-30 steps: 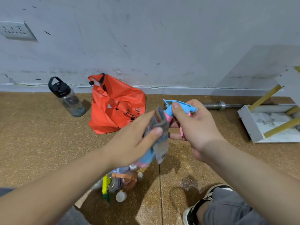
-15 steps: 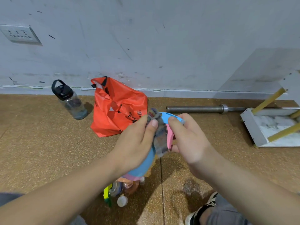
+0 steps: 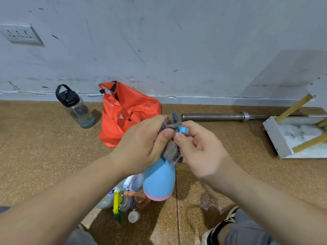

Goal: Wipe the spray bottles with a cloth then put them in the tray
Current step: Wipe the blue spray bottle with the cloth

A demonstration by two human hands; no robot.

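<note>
Nearest, at lower right, a black-and-white shoe (image 3: 221, 225) and a grey trouser leg (image 3: 247, 232) on the brown speckled floor (image 3: 44, 147). Just left of these, a huddle of other spray bottles (image 3: 127, 200) lying on the floor, one with a yellow trigger. Above that huddle, held off the floor between both hands, the blue spray bottle (image 3: 158, 179), pink-banded base toward the camera, head pointing away. Round the grey cloth (image 3: 170, 152), the left grip (image 3: 141, 145) clamped, thumb pressing the cloth onto the bottle's neck and head. On the blue nozzle tip (image 3: 183, 129), the right grip (image 3: 200, 151) pinched, its thumb just beside the left thumb. Farther back, an orange bag (image 3: 127, 114) slumped on the floor, with a clear water bottle (image 3: 76, 106) with a black lid to its left and a steel bar (image 3: 212, 117) lying along the wall foot to its right. At far right, well apart from the blue spray bottle, the white tray (image 3: 276, 137) with yellow struts across it. Beyond, the grey wall (image 3: 177, 50), with a socket plate (image 3: 21, 35) at upper left.
</note>
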